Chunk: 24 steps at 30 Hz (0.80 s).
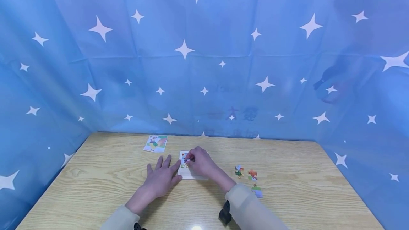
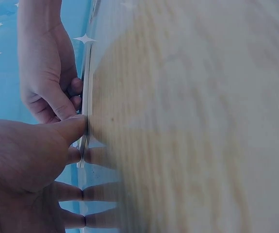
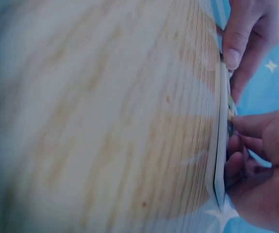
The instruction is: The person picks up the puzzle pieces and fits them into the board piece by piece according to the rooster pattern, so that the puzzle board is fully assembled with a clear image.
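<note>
"Where's the jigsaw tray (image 1: 195, 178)?"

"Between the two hands, flat on the table. It's white and shallow, with printed pieces (image 1: 184, 165) lying in the side nearest the left hand, and bare white showing nearer the right wrist."

"And the right hand (image 1: 202, 163)?"

"Over the tray, thumb and fingertips closed in a pinch on a small dark jigsaw piece (image 1: 187, 159). The fingers cover most of it, so I can't tell what's printed on it."

"What is the left hand (image 1: 159, 179) doing?"

"It's spread, fingers straight out on the wood, with the thumb touching the tray's near corner."

"Any loose pieces?"

"Three, to the right of the right hand: a green-and-blue one (image 1: 239, 171), an orange-red one (image 1: 252, 174) just beside it, and a green-and-lilac one (image 1: 257, 191) closer in, by the right sleeve (image 1: 247, 201)."

"What's past the left fingertips?"

"A square picture card (image 1: 155, 143), colourful, pale round the edge."

"And farther out?"

"The wood-grain table (image 1: 303, 180) runs on to either side of both hands, and beyond it hangs a blue curtain (image 1: 223, 17) with white stars."
</note>
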Each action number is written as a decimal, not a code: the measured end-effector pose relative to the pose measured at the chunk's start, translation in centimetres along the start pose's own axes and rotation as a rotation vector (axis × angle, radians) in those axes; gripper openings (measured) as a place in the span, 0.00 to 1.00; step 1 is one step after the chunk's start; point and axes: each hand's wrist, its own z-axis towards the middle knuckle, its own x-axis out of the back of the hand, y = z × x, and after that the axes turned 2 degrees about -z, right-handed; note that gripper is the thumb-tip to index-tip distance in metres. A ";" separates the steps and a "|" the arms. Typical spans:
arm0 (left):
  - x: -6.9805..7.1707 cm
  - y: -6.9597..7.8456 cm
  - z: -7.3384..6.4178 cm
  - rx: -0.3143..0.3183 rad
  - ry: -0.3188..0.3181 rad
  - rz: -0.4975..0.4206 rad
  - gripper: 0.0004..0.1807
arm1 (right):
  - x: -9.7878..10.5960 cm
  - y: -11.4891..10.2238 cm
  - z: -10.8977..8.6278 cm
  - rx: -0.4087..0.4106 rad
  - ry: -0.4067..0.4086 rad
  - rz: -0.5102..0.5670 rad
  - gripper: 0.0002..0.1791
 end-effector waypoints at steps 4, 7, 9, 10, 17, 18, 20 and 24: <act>0.1 0.0 -0.1 -0.004 0.004 0.004 0.31 | -0.1 0.0 0.1 0.010 0.011 0.000 0.02; 0.2 0.1 -0.2 -0.006 0.005 0.002 0.31 | -0.2 0.0 0.1 0.010 0.017 0.009 0.04; 0.2 0.1 -0.2 -0.008 0.003 -0.004 0.31 | -0.1 0.1 0.1 0.003 0.019 0.011 0.04; 0.2 0.1 -0.2 -0.009 0.001 -0.005 0.31 | -0.2 0.1 0.1 -0.001 0.017 0.011 0.04; 0.0 0.1 -0.2 -0.005 -0.001 -0.009 0.31 | -0.1 0.2 -0.1 0.022 0.009 0.030 0.02; 0.0 0.1 -0.2 -0.006 0.000 -0.009 0.31 | 0.0 0.2 -0.1 0.029 0.010 0.031 0.02; 0.0 0.1 -0.2 -0.007 0.001 -0.009 0.31 | 0.0 0.2 -0.1 0.037 0.013 0.032 0.02; 0.0 0.0 -0.1 -0.004 0.003 -0.010 0.31 | 0.1 0.3 0.0 0.045 0.014 0.037 0.03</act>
